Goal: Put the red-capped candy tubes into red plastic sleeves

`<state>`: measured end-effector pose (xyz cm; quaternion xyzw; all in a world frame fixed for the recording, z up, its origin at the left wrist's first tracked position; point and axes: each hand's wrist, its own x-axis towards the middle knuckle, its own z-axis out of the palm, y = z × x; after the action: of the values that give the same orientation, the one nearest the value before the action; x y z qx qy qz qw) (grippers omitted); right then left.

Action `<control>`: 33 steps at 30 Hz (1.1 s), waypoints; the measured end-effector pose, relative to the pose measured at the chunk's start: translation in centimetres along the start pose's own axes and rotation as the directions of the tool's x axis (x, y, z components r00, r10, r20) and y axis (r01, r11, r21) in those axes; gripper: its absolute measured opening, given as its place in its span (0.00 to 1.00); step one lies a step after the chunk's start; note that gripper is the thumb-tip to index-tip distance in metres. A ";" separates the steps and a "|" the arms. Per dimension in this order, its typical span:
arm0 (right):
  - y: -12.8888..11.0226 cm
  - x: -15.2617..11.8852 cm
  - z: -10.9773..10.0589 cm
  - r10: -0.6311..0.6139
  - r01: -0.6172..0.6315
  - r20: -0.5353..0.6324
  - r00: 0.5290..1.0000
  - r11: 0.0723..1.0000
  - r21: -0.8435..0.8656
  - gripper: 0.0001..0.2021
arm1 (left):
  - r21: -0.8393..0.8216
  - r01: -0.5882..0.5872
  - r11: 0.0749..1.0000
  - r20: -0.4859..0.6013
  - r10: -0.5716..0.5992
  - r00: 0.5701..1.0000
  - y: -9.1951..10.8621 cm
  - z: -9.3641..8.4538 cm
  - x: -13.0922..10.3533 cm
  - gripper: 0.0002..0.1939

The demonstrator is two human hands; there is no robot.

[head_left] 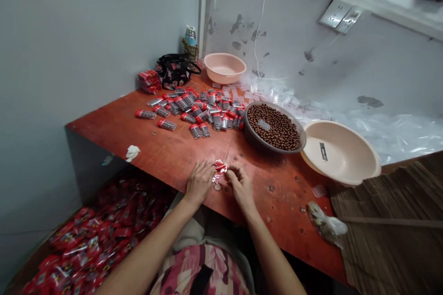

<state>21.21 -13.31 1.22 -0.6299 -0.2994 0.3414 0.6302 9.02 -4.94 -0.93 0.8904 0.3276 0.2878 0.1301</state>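
Grey bowl [255,139]: brown balls [278,125], 1 clear case [264,125]. Left hand [200,181], right hand [242,188] at red packet [219,171]; grip unclear.

Handbag [173,71]: far corner of the surface [110,122] (black, flowered)
Flask [190,37]: beside the handbag
White scrap [132,152]: front edge, left
Knotted bag [327,223]: right edge
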 end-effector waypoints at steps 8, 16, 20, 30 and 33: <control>-1.1 1.6 2.1 0.064 -0.102 0.133 0.989 0.947 0.305 0.14 | -0.576 0.311 0.756 0.065 -0.336 0.940 1.3 -3.4 0.1 0.19; -2.4 5.9 2.2 0.108 -0.022 0.489 0.866 0.984 -0.178 0.13 | -0.715 0.670 0.201 0.579 -0.367 0.728 -0.5 -5.2 1.1 0.16; -4.0 11.0 3.2 -0.001 0.129 0.212 0.977 0.798 -0.589 0.12 | -0.681 0.658 0.322 0.478 -0.485 0.732 -1.2 -4.7 0.7 0.15; -4.6 19.3 5.3 -0.013 -0.044 -0.072 0.997 0.679 -0.733 0.18 | -0.765 0.588 -0.263 0.601 -0.620 0.505 -0.3 -4.8 1.3 0.11; -4.5 16.9 4.3 -0.021 0.018 0.005 1.000 0.715 -0.699 0.14 | -0.801 0.428 -0.418 0.591 -0.663 0.459 -0.6 -5.2 1.7 0.06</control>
<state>27.94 2.98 4.97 -0.8184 -0.4117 0.1956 0.3501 6.63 -3.14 3.74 0.1938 0.4498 0.3836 0.7829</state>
